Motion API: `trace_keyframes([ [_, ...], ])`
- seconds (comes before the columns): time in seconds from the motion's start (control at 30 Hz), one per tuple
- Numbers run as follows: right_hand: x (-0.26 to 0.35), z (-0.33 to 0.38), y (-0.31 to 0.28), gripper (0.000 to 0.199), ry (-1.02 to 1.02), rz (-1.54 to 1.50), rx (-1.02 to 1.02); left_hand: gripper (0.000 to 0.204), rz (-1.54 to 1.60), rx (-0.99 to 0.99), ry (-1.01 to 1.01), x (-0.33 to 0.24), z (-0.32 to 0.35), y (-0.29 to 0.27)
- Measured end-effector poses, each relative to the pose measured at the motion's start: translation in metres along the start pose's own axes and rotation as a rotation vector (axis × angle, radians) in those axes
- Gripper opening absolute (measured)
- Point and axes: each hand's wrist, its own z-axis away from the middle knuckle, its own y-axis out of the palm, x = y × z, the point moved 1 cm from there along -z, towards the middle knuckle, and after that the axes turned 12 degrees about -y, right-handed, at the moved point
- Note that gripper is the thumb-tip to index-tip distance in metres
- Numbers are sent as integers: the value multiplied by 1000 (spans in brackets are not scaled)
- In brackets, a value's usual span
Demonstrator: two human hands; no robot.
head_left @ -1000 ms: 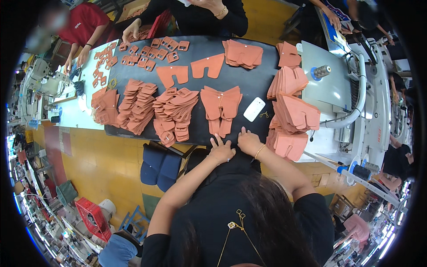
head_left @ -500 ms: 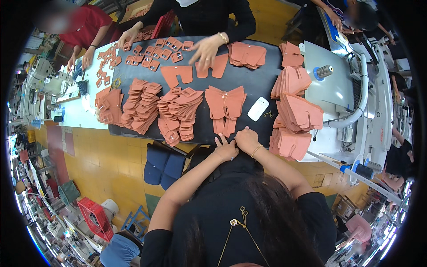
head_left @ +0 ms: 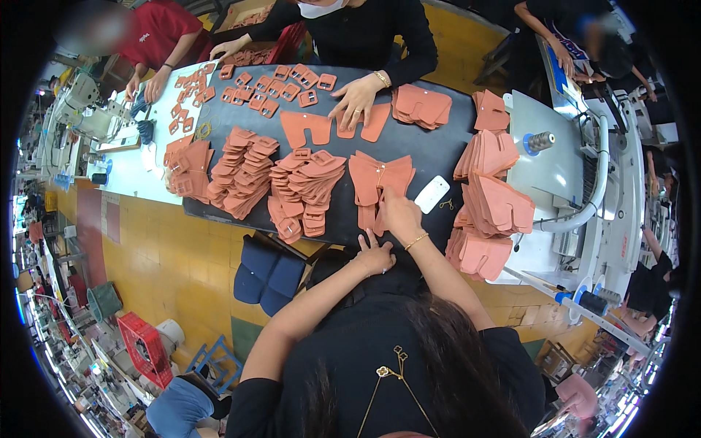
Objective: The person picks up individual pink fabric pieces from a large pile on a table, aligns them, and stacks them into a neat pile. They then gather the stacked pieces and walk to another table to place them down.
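Observation:
My right hand (head_left: pixel 400 217) reaches over the near end of a stack of coral-coloured cut pieces (head_left: pixel 380 174). Its index finger points forward onto the stack, the other fingers partly hidden; nothing shows in its grip. At the table's front edge rests my left hand (head_left: pixel 375 257), fingers spread, holding nothing. Left of that stack lie fanned piles of similar pieces (head_left: pixel 310 182) with buckle-like tabs on some. A white phone-shaped object (head_left: pixel 432 194) lies to the right of my right hand. Across the table, a co-worker's hand (head_left: pixel 356 101) presses on a notched coral piece (head_left: pixel 369 124).
The black tabletop (head_left: pixel 252 139) carries several small coral buckle tabs (head_left: pixel 283 87) at the back. More coral stacks (head_left: pixel 496 204) line the right side, beside a sewing machine (head_left: pixel 602 160) and thread cone (head_left: pixel 540 140). A blue chair (head_left: pixel 269 274) stands left of me.
My right hand has moved forward from the table's edge onto the stack. My left hand stays near the edge. The co-worker's other hand has drawn back from the buckle tabs.

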Motion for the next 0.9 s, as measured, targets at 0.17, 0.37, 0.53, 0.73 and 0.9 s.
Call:
trace_keyframes([
  [0.17,-3,3,-6,27,-48,47,81,59,23,-17,-50,-2,-2,3],
  [0.37,16,-5,4,43,-199,25,160,54,-51,-62,-38,5,-16,9],
  [0.53,-1,-6,-2,42,-95,80,61,55,-59,-31,-55,3,-20,11],
  [0.73,6,-5,-8,45,-175,112,66,63,36,-31,-51,-7,-1,1],
  [0.9,22,11,5,60,-303,245,-149,78,-11,5,-165,-16,17,-10],
])
